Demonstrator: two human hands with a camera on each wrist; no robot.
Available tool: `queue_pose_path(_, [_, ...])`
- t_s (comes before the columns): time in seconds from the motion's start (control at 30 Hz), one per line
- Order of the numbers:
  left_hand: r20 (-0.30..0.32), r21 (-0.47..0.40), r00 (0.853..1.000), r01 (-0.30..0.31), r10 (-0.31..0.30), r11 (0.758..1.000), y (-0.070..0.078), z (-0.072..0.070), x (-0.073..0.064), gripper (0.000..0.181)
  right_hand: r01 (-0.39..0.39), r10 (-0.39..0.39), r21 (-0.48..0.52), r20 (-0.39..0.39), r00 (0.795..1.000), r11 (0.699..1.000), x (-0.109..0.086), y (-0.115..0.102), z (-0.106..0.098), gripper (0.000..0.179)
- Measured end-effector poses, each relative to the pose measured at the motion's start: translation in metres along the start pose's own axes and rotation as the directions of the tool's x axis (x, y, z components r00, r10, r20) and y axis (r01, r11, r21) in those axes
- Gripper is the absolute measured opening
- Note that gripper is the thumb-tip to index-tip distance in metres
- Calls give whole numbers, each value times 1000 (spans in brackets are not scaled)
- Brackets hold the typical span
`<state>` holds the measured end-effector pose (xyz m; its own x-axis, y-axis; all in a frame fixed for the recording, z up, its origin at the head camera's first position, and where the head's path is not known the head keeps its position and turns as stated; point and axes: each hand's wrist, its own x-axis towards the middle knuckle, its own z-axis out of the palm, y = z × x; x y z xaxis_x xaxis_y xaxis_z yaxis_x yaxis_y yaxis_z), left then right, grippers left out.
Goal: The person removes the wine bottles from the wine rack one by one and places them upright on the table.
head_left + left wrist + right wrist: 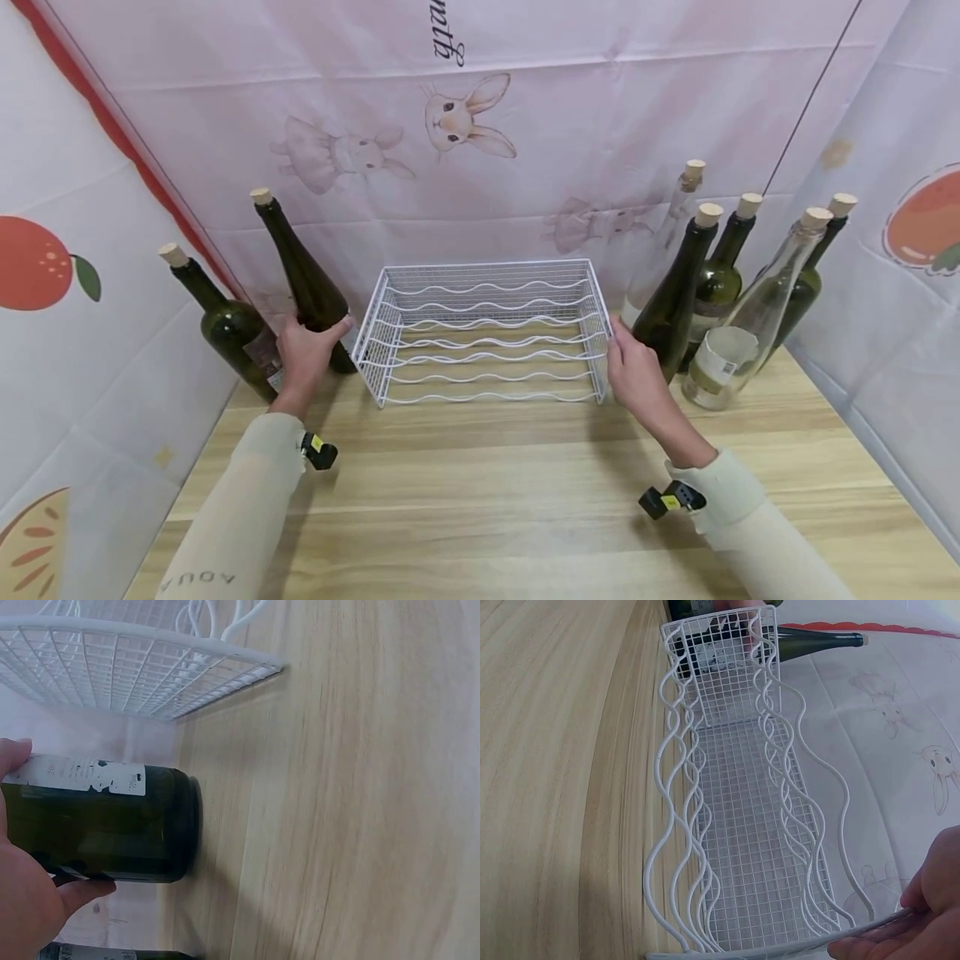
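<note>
My left hand [303,354] grips a dark green corked bottle [307,279] low on its body, just left of a white wire rack [420,307]. In the left wrist view this bottle [112,832] has a worn white label, and its base is at the tabletop; I cannot tell whether it touches. On the rack's other side, my right hand [637,371] holds the right edge of the frame. The right wrist view shows fingers [870,946] curled at that edge. Wavy wire rows cross the rack, and no bottle lies in it.
Another green bottle [236,337] stands left of my left hand. Several corked bottles crowd the right, including a clear one [738,342] and a dark green one [671,304] close to my right hand. Behind the wooden table [495,492] hangs a pink cloth [525,183].
</note>
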<state>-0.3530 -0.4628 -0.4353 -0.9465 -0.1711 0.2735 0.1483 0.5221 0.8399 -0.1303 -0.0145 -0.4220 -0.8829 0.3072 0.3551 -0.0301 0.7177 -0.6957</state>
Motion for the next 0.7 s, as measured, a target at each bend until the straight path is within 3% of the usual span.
queue_pose_path(0.23, [-31, 7, 999, 7, -7, 1000, -1, 3, 4, 93, -15, 15, -2, 16, 1000, 1000, 1, -2, 0, 47])
queue_pose_path(0.47, [2, -15, 1000, 14, -14, 1000, 3, 8, 5, 95, 9, -9, -5, -25, 1000, 1000, -1, -1, 0, 46])
queue_pose_path(0.7, [26, -32, 1000, 3, -3, 999, 1, 9, 3, 96, 7, -7, -5, -19, 1000, 1000, 0, -1, 1, 46])
